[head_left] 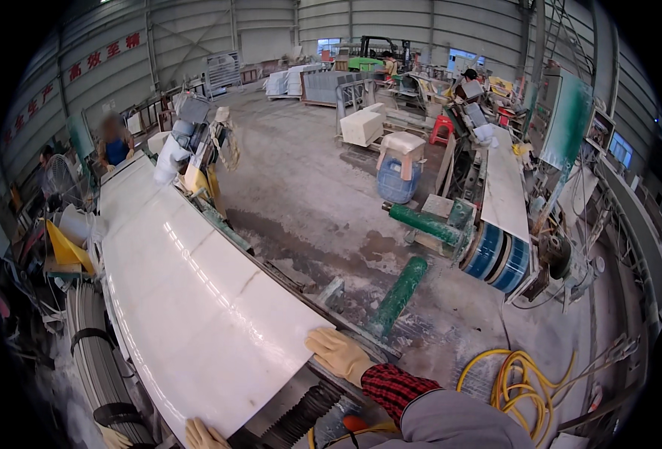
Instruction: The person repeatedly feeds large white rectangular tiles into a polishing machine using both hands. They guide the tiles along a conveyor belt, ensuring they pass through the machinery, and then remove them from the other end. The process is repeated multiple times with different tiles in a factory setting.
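Note:
A long white polished stone slab (207,299) with faint veins stretches away from me on a machine bed. My right hand (338,355), in a cream glove, rests on its near right corner. The fingers lie flat across the top of the edge; the thumb is hidden. At the slab's near left corner is my left hand (205,435), gloved alike, fingers apart against the edge. The lower frame edge cuts off most of that hand. Another cream glove (114,437) shows at the bottom left beside grey bellows; whether a hand fills it, I cannot tell.
Black bellows (301,414) lie below the slab's near end. Grey strapped bellows (95,352) run along its left. Green cylinders (402,295) and a blue barrel (399,179) stand right of the bed. A coiled yellow hose (522,382) lies right. A person (114,146) stands far left.

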`<state>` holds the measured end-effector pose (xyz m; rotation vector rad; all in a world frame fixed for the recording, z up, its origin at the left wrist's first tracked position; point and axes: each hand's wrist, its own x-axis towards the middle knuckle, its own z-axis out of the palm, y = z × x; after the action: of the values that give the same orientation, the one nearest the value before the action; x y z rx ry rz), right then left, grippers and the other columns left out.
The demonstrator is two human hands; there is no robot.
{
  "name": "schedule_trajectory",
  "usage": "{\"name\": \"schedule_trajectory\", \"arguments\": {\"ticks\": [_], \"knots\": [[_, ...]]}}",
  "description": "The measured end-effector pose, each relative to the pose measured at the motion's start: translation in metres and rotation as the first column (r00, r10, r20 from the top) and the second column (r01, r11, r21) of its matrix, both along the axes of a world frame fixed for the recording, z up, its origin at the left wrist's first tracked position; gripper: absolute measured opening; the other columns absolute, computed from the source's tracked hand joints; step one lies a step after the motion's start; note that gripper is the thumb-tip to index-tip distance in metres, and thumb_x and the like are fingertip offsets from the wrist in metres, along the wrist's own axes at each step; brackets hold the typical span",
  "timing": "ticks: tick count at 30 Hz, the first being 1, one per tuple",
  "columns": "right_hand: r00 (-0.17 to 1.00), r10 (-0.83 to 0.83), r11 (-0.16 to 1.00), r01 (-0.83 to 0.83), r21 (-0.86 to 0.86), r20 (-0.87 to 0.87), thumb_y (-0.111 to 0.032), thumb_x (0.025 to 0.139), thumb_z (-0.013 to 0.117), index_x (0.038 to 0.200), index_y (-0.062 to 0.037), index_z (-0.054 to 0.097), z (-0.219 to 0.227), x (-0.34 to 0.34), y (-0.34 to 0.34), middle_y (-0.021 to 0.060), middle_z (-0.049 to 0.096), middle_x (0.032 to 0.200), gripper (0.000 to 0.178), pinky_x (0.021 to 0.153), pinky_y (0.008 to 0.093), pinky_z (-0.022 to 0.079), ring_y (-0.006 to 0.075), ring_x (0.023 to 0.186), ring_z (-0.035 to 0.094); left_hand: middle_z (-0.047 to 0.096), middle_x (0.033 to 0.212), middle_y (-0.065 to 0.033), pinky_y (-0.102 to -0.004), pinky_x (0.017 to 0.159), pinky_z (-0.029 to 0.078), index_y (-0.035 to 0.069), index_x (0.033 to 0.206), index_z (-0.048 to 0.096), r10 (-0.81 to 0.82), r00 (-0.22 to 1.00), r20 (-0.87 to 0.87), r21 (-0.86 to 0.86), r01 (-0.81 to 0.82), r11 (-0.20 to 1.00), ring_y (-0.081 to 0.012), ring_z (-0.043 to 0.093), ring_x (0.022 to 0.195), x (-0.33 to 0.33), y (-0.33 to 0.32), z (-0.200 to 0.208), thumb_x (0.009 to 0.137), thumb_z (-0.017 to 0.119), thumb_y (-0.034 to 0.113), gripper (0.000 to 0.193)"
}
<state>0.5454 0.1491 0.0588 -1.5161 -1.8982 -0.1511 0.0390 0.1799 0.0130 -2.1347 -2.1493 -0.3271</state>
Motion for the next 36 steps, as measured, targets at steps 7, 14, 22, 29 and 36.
{"name": "schedule_trajectory", "arguments": {"ticks": [7,14,22,29,36], "knots": [[1.000,-0.007,1.000,0.007,0.007,0.009,-0.010,0.102,0.084,0.145,-0.0082,0.070,0.004,-0.001,-0.003,0.0147,0.068,0.153,0.045,0.129,0.0520,0.055,0.0397,0.150,0.067,0.060,0.189,-0.0178,-0.0515,0.152,0.031,0.011,0.180,0.065,-0.006,0.999,-0.040,-0.013,0.006,1.000,-0.0373,0.051,0.177,-0.003,0.001,-0.004,0.132,0.048,0.045,0.061],[1.000,-0.011,1.000,0.012,-0.008,0.005,-0.012,0.104,0.084,0.147,-0.0070,0.069,-0.002,0.001,-0.007,0.0156,0.069,0.156,0.046,0.132,0.0522,0.054,0.0399,0.154,0.066,0.050,0.197,-0.0130,-0.0475,0.156,0.023,0.013,0.188,0.054,0.035,0.999,0.007,-0.152,-0.034,0.988,-0.0324,0.040,0.185,0.002,-0.003,0.010,0.133,0.043,0.048,0.066],[1.000,-0.022,1.000,0.022,0.016,-0.002,-0.014,0.104,0.084,0.151,-0.0074,0.069,-0.015,0.002,-0.008,0.0159,0.068,0.159,0.050,0.132,0.0526,0.054,0.0400,0.154,0.065,0.052,0.195,-0.0131,-0.0462,0.155,0.025,0.013,0.186,0.058,0.029,1.000,0.008,-0.125,-0.028,0.992,-0.0322,0.041,0.184,0.002,-0.005,0.009,0.133,0.045,0.048,0.064],[1.000,-0.025,0.999,0.025,0.026,-0.015,-0.013,0.101,0.085,0.145,-0.0085,0.070,-0.009,0.002,-0.011,0.0143,0.069,0.154,0.046,0.127,0.0526,0.056,0.0388,0.148,0.067,0.054,0.194,-0.0138,-0.0467,0.155,0.027,0.013,0.185,0.060,0.014,1.000,-0.006,-0.101,-0.015,0.995,-0.0331,0.043,0.183,-0.003,-0.008,0.003,0.133,0.046,0.045,0.063],[0.999,-0.020,1.000,0.021,0.015,-0.042,-0.012,0.101,0.086,0.147,-0.0092,0.070,-0.009,0.002,-0.014,0.0145,0.069,0.157,0.049,0.129,0.0525,0.055,0.0396,0.151,0.067,0.054,0.193,-0.0150,-0.0476,0.155,0.026,0.011,0.184,0.060,0.025,0.999,0.020,-0.092,-0.023,0.996,-0.0357,0.043,0.183,0.000,-0.014,0.008,0.133,0.044,0.045,0.063]]}}
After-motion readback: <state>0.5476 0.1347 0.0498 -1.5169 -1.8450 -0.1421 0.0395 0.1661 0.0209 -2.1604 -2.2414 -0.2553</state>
